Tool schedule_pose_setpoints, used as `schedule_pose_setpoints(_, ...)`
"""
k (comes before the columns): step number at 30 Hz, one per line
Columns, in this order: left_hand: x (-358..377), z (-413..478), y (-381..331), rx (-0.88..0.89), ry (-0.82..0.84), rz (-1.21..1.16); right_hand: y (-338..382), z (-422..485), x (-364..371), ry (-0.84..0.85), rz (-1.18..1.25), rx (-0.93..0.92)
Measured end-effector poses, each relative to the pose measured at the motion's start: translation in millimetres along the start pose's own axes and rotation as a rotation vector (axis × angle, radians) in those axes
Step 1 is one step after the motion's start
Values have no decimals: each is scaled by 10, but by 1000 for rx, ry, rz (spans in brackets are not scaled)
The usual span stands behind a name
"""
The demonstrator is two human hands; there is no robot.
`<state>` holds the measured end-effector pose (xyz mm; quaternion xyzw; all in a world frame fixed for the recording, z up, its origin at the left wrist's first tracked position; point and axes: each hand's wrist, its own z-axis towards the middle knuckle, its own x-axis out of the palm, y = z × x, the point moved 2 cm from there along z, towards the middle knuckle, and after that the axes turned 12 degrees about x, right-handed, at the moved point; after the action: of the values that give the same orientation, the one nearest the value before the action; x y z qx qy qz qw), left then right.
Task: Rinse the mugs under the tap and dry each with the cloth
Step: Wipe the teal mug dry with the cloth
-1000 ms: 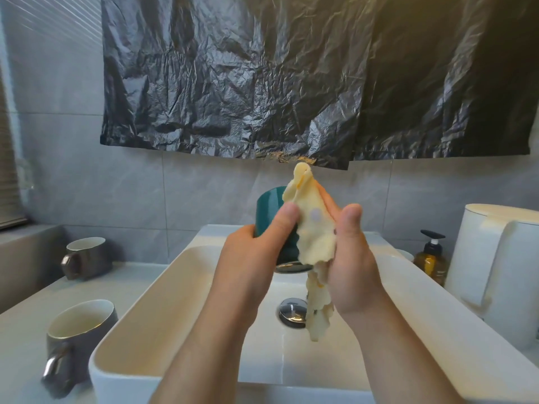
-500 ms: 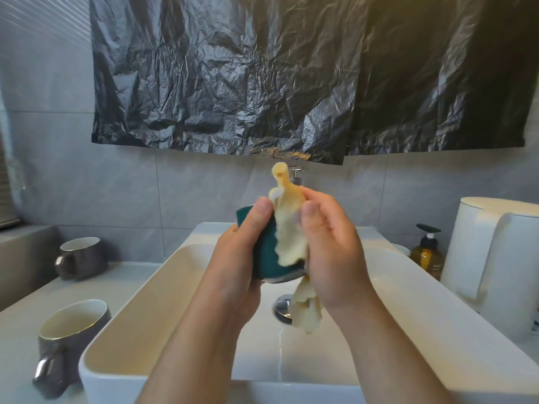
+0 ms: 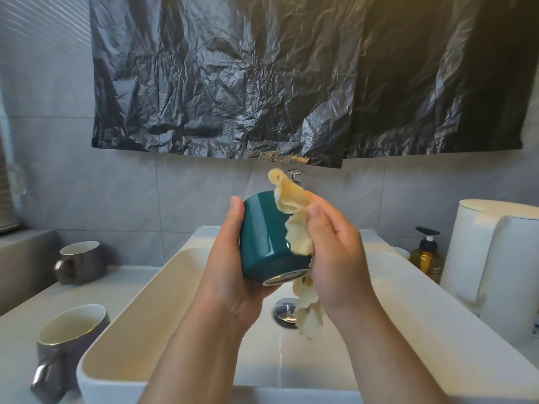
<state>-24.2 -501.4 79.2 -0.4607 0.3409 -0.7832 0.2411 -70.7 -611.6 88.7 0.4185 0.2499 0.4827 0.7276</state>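
Over the white basin (image 3: 140, 304) my left hand (image 3: 230, 275) grips a dark green mug (image 3: 262, 237), tilted with its base toward me. My right hand (image 3: 335, 252) presses a pale yellow cloth (image 3: 294, 225) against the mug's right side; the cloth's tail hangs down over the chrome drain (image 3: 284, 312). The tap (image 3: 295, 174) shows only as a chrome tip behind the cloth. Two grey mugs stand on the counter at left, one near (image 3: 70, 330), one farther back (image 3: 80, 260).
A black plastic sheet (image 3: 262, 77) hangs on the tiled wall above the basin. An amber pump bottle (image 3: 427, 255) and a white bin-like container (image 3: 495, 263) stand to the right. A grey ledge (image 3: 23, 252) is at far left.
The green mug has tipped, so its side and base now face me. The cloth has shifted from the front of the mug to its right side.
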Motion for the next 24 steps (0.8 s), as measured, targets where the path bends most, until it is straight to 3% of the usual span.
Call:
schedule_pose_setpoints(8,-1,-2,-25,225,-105,257,-46,19,-18,-60,-135,-12)
schedule_pose_setpoints(12,-9,-3,18,273,29,310,7,-2,-52,-128,-150,-65)
schedule_pose_setpoints(20,-52,21,48,196,39,113,-28,-8,11,3,-187,-81)
schedule_pose_setpoints(24,-69,20,22,251,39,124,21,-28,-25,-89,-117,-77)
